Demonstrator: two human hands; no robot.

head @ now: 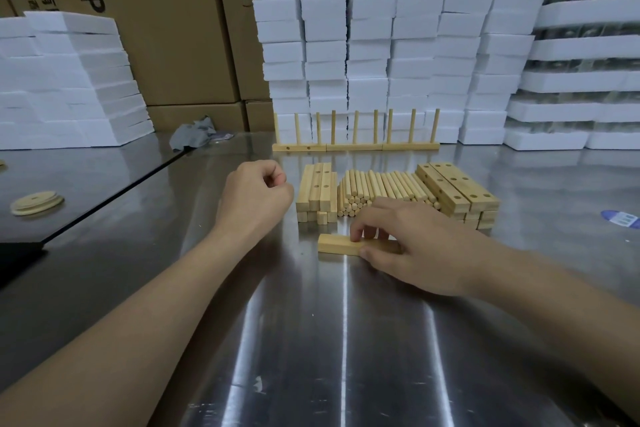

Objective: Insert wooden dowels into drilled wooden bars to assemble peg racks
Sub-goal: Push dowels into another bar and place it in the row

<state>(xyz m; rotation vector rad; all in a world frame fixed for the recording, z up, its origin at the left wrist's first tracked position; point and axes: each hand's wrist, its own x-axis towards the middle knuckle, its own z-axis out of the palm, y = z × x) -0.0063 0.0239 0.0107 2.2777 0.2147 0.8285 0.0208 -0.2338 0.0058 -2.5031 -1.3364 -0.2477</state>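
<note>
At the middle of the steel bench [346, 357], a single wooden bar [337, 248] is laid flat, crosswise. Its right end is grasped by the right grip [405, 250], with the fingers over the far side and the thumb against the near side. The left grip [256, 199] is held clenched above the bench, well left of the bar, and nothing is seen in it.

Just behind the bar, a pile of dowels [381, 187] is flanked by a left stack of bars [317, 191] and a right stack of drilled bars [457, 189]. Farther back, finished racks [356, 146] are stood end to end with their dowels upright.

Closed cardboard boxes [166, 38] are stacked at the rear left, so their contents are hidden. "O-P" and the characters "科技有" and "(西区)" are printed on them. White foam blocks [381, 28] are piled behind the racks, and foam trays [588, 45] at the right. What is held between the trays cannot be told.

A blue label [621, 218] is cut off by the right edge, its writing too small to read. Bare steel is left between the forearms. At the left, a dark sheet [86, 184] with a diagonal edge carries round wooden discs [36, 203].
</note>
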